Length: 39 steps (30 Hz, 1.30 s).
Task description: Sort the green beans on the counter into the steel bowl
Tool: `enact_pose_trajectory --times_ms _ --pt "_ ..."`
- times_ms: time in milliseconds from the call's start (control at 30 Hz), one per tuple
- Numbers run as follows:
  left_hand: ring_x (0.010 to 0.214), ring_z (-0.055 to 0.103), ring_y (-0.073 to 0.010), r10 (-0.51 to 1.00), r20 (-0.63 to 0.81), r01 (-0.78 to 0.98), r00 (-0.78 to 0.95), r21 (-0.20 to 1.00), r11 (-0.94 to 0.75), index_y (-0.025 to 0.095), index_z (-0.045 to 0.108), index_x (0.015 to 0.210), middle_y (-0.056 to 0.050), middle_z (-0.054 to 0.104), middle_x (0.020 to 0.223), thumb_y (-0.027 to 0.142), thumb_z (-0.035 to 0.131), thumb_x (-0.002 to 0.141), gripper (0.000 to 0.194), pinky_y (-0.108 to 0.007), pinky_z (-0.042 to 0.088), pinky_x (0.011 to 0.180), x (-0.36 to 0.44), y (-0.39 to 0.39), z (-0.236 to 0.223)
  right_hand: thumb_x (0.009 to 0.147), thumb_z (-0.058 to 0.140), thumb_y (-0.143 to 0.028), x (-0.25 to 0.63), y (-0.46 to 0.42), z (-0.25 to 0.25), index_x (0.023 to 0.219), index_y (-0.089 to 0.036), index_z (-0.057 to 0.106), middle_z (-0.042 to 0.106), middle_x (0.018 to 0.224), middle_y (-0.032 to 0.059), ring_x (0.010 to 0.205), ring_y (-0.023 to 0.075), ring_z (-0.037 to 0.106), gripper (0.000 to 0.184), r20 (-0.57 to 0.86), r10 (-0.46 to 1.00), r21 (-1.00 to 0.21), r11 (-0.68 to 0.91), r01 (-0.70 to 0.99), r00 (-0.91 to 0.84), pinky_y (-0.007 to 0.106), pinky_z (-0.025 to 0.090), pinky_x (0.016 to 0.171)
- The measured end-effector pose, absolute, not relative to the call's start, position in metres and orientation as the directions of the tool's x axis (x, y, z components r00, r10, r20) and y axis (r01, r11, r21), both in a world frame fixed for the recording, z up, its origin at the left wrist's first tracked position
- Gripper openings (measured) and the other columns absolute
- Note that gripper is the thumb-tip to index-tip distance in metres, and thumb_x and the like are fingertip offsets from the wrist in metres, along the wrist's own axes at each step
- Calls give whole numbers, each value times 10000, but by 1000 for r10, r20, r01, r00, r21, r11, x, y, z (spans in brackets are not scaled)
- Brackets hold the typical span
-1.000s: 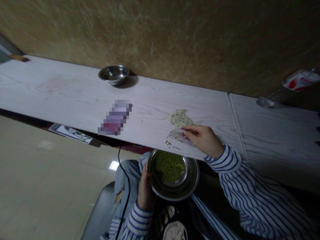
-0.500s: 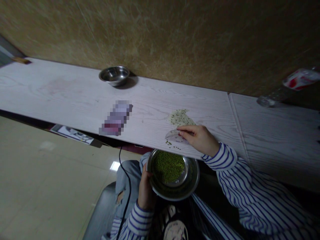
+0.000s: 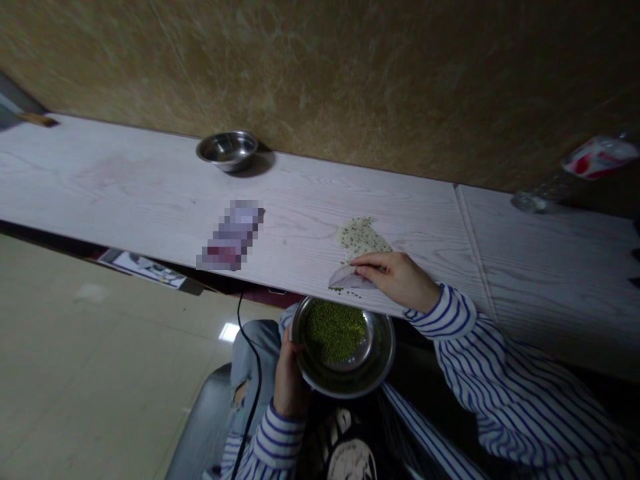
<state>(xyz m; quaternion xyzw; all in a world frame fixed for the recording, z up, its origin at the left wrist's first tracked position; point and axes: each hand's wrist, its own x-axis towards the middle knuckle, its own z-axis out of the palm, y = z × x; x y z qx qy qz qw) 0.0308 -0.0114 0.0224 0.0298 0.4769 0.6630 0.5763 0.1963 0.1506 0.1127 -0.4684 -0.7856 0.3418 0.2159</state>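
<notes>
My left hand [image 3: 291,377] grips the left rim of a steel bowl [image 3: 383,360], which is tilted below the table's front edge. Green mung beans [image 3: 334,330] fill much of its bottom. Over the table, my right hand [image 3: 397,277] pinches a thin, see-through, curved piece of plastic [image 3: 345,277] between thumb and fingers. The plastic's lower edge meets a few loose mung beans [image 3: 350,293] near the table edge. Just beyond the hand lies a flat patch of white grains mixed with green beans [image 3: 363,235].
A smaller steel bowl [image 3: 229,152] stands by the wall. Left of the grain patch lies a blurred-out phone-shaped object [image 3: 233,233]. A clear plastic bottle [image 3: 597,159] lies at the far right. A black cable [image 3: 257,373] hangs over my leg.
The plastic piece has tipped and come nearer the front edge, covering some of the loose beans. My right hand shifted slightly with it. My left hand still holds the bowl.
</notes>
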Motion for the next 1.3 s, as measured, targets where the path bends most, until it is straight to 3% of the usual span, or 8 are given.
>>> enact_pose_trajectory --times_ms 233,467,700,1000,1300 --pt "1294 601 -341 821 -440 -685 -364 724 84 212 761 1188 -82 757 1256 340 718 722 485 -457 455 1118 29 -10 21 902 655 -132 199 152 113 1067 -198 828 835 954 69 870 208 780 248 -26 856 -756 321 570 -517 368 628 861" --pt "1326 575 -350 825 -415 -646 -382 759 83 228 768 1194 -74 753 1266 380 728 757 464 -478 406 1159 26 -12 13 899 640 -103 188 151 107 1073 -203 824 832 1030 77 906 208 779 273 -6 865 -768 317 557 -501 374 621 879" --pt "1299 580 -342 819 -425 -639 -386 764 95 223 762 1174 -67 751 1236 357 728 718 476 -463 403 1150 25 -14 10 886 665 -124 192 142 111 1025 -209 834 830 866 46 773 181 765 234 -67 828 -786 301 541 -557 345 618 827" --pt "1263 592 -324 791 -468 -643 -394 755 127 228 760 1056 -52 748 1178 328 704 662 410 -427 437 1101 31 -14 10 886 656 -146 221 136 107 1091 -157 826 831 933 102 716 207 747 267 -34 956 -752 169 637 -293 338 601 672" --pt "1176 634 -328 818 -464 -662 -339 736 143 213 766 1109 -67 773 1128 320 705 673 453 -444 483 1032 38 -15 15 868 671 -181 205 108 100 1058 -155 827 829 886 108 691 197 757 247 -71 931 -843 137 521 -359 341 621 682"
